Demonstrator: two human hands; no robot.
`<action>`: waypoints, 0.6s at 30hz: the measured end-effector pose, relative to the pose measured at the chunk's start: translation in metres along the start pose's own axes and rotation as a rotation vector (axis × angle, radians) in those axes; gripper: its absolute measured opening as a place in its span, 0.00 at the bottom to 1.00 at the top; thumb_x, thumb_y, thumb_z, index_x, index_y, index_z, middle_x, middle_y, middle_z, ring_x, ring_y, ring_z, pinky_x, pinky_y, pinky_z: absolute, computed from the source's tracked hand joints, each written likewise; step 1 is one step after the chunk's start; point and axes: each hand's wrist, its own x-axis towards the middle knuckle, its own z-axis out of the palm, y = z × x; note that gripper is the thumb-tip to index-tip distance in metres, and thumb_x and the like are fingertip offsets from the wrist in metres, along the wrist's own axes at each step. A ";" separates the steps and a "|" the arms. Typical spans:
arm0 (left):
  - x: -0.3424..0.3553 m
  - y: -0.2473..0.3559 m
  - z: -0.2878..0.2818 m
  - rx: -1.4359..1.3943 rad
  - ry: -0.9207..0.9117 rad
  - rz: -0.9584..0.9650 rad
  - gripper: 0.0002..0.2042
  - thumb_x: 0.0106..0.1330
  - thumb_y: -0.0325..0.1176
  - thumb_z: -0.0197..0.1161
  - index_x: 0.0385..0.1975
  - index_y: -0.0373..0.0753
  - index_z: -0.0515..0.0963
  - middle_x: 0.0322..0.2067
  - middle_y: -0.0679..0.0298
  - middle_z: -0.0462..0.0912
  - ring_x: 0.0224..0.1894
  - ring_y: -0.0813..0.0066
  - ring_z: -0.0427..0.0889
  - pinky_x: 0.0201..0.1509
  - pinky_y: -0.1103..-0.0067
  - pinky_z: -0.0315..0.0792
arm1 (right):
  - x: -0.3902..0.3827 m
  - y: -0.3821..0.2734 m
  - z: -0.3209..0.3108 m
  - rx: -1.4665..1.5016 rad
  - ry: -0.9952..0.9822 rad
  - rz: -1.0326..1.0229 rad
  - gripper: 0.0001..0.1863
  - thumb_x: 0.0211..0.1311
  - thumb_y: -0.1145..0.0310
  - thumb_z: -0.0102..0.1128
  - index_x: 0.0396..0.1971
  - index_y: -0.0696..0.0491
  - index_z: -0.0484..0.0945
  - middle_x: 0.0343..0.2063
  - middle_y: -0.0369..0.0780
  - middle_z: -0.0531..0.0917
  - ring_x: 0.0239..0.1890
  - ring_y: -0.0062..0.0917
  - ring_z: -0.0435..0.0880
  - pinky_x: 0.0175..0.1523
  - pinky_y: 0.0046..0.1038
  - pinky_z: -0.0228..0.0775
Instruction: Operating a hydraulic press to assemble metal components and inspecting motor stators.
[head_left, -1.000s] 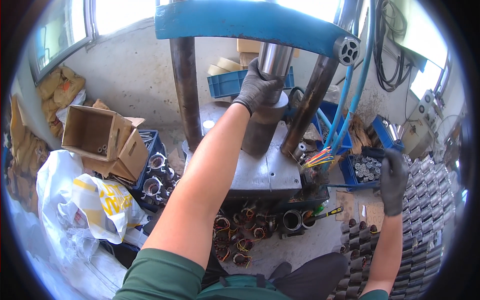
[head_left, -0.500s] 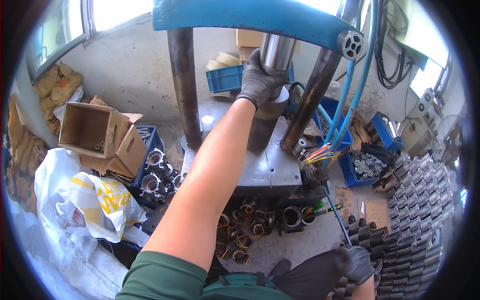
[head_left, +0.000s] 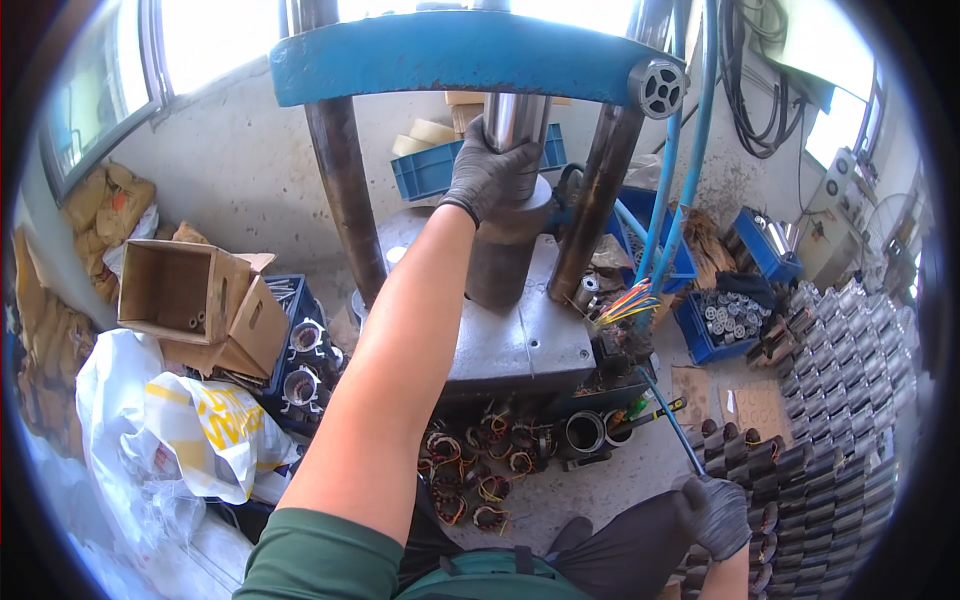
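Observation:
My left hand (head_left: 495, 168), in a dark grey glove, reaches up into a blue-beamed press (head_left: 460, 65). Its fingers wrap around the lower part of a shiny metal cylinder (head_left: 515, 122), whose top goes behind the beam. Below that hand stands a thick dark cylindrical block (head_left: 500, 255) on the grey press bed (head_left: 490, 345). Low at the right, my gloved right hand (head_left: 718, 517) is closed on the end of a thin blue lever rod (head_left: 668, 415), which slants up toward the press's side.
Dark steel posts (head_left: 345, 190) flank the work space. Wire-wound stators (head_left: 490, 488) lie on the floor below the bed. Stacked metal cylinders (head_left: 840, 390) fill the right side. Cardboard boxes (head_left: 170, 290) and a white plastic bag (head_left: 120, 400) are at the left; blue hoses (head_left: 675, 190) hang at the right.
The view has shifted, so the press sits lower and further left in the picture. Both hands keep their holds on the metal cylinder and the lever rod.

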 end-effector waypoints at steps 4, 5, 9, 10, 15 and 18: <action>-0.002 0.003 -0.003 0.032 0.004 -0.041 0.45 0.58 0.52 0.86 0.70 0.35 0.70 0.55 0.52 0.87 0.57 0.61 0.86 0.66 0.68 0.78 | 0.000 0.001 0.000 0.008 0.010 -0.015 0.06 0.59 0.65 0.72 0.31 0.49 0.85 0.25 0.46 0.84 0.31 0.47 0.86 0.37 0.47 0.79; -0.004 0.004 -0.003 0.010 -0.001 -0.029 0.44 0.59 0.55 0.85 0.68 0.34 0.71 0.53 0.51 0.88 0.55 0.61 0.87 0.64 0.68 0.79 | 0.000 0.000 -0.001 0.010 0.007 -0.016 0.05 0.59 0.65 0.72 0.30 0.49 0.85 0.25 0.45 0.84 0.31 0.47 0.87 0.37 0.47 0.79; -0.006 0.007 -0.004 0.039 -0.007 -0.040 0.43 0.59 0.57 0.84 0.66 0.34 0.73 0.51 0.51 0.89 0.53 0.61 0.88 0.62 0.68 0.80 | 0.004 -0.005 -0.009 -0.002 -0.011 -0.009 0.14 0.60 0.60 0.70 0.22 0.54 0.81 0.24 0.47 0.84 0.30 0.47 0.87 0.38 0.47 0.79; -0.006 0.007 -0.004 0.060 -0.003 -0.035 0.43 0.59 0.57 0.84 0.65 0.34 0.73 0.51 0.51 0.89 0.53 0.61 0.88 0.62 0.68 0.80 | 0.006 -0.006 -0.013 -0.016 -0.047 -0.004 0.14 0.60 0.60 0.70 0.23 0.53 0.82 0.24 0.47 0.84 0.31 0.46 0.88 0.38 0.47 0.80; -0.004 0.006 -0.004 0.076 0.000 -0.049 0.43 0.58 0.56 0.85 0.65 0.34 0.73 0.51 0.51 0.89 0.53 0.61 0.88 0.62 0.68 0.80 | 0.017 -0.005 -0.033 0.021 -0.125 -0.031 0.10 0.60 0.60 0.69 0.32 0.52 0.88 0.28 0.46 0.88 0.33 0.46 0.90 0.42 0.46 0.83; -0.004 0.005 -0.002 0.041 0.000 -0.040 0.44 0.57 0.54 0.86 0.66 0.33 0.72 0.52 0.51 0.88 0.54 0.61 0.88 0.62 0.68 0.80 | 0.024 0.001 -0.040 0.065 -0.071 -0.046 0.11 0.61 0.62 0.69 0.39 0.51 0.90 0.30 0.46 0.89 0.35 0.45 0.90 0.43 0.46 0.83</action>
